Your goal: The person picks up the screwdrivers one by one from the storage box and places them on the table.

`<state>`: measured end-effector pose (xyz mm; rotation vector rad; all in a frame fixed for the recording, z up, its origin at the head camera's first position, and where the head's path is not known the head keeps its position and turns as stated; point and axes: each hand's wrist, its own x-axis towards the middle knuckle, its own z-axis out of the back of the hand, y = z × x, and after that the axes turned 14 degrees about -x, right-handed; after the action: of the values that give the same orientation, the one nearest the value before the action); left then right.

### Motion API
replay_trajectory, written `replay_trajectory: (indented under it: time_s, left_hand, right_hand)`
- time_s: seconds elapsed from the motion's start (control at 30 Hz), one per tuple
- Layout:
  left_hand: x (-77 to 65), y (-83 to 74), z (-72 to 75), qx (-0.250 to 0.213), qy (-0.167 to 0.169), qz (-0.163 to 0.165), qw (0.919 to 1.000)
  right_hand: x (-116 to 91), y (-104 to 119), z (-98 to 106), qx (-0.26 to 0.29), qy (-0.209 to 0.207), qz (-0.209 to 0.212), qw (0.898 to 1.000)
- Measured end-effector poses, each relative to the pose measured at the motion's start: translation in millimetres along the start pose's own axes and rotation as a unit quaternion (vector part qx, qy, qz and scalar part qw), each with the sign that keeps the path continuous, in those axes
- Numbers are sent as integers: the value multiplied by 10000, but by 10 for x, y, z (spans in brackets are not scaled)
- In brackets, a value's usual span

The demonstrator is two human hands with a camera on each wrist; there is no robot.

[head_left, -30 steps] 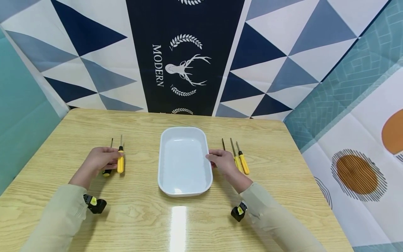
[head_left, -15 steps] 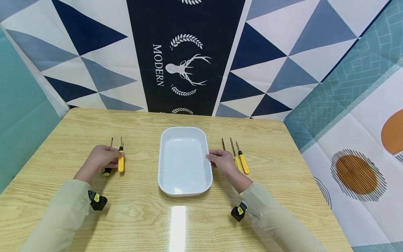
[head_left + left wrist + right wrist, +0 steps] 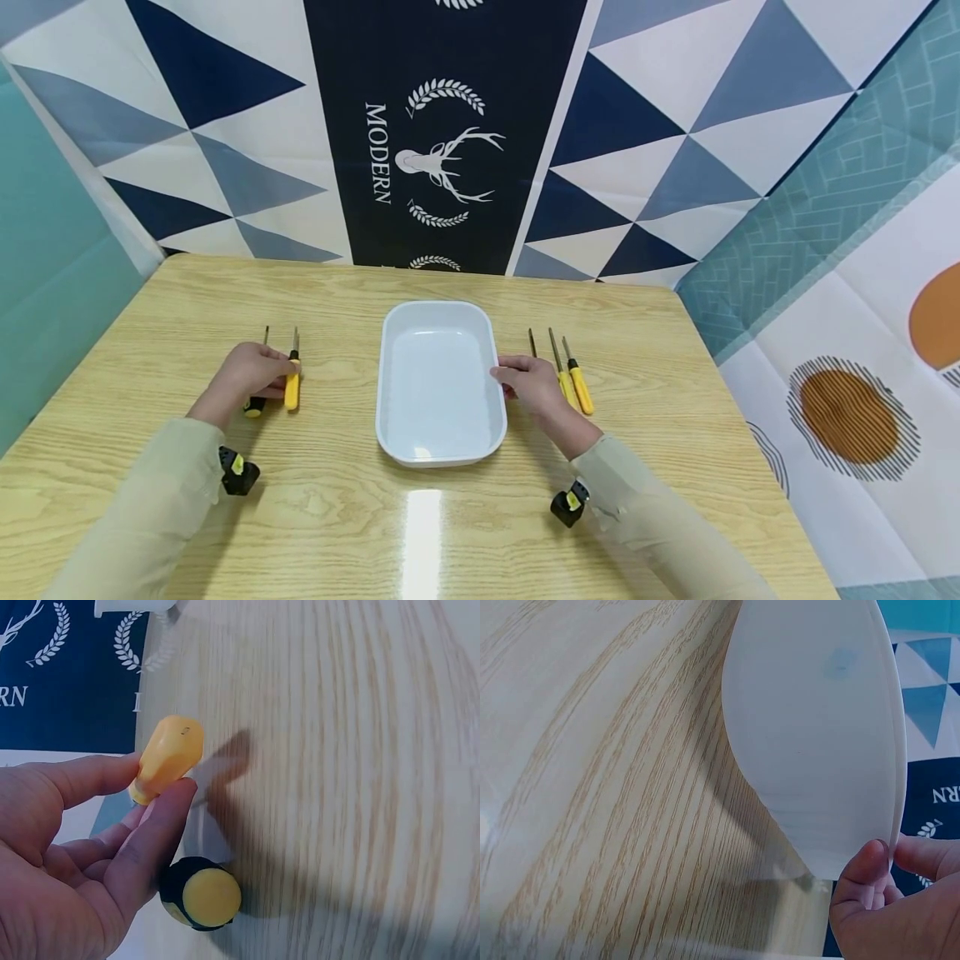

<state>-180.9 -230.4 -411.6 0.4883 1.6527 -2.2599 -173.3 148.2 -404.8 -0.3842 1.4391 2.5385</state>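
My left hand [image 3: 253,371] pinches a yellow-handled screwdriver [image 3: 292,389] between thumb and fingers, its shaft pointing to the far side. In the left wrist view the yellow handle [image 3: 174,750] is raised over the table, its shadow beside it. A second screwdriver [image 3: 255,407], black and yellow, lies on the table under that hand, partly hidden. My right hand [image 3: 531,383] pinches the right rim of a white rectangular tray [image 3: 441,454], thumb on one side and fingers on the other, as the right wrist view of the tray wall [image 3: 817,735] also shows. Inside, the tray is bare.
To the right of the right hand lie three more screwdrivers, one with a yellow and black handle [image 3: 581,390], another yellow one [image 3: 566,385], and one showing only its shaft [image 3: 532,342]. The wooden table [image 3: 337,517] ends at a patterned wall cloth [image 3: 442,167].
My left hand has shifted slightly right with the screwdriver, away from the one lying on the table. The right hand and the tray have stayed put.
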Motion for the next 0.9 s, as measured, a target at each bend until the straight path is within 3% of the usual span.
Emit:
replay_trajectory:
  time_s: [0.9]
  left_hand:
    - [5, -9, -91, 518, 94, -153, 9985]
  right_hand:
    - [-3, 5, 6, 24, -55, 32, 10000]
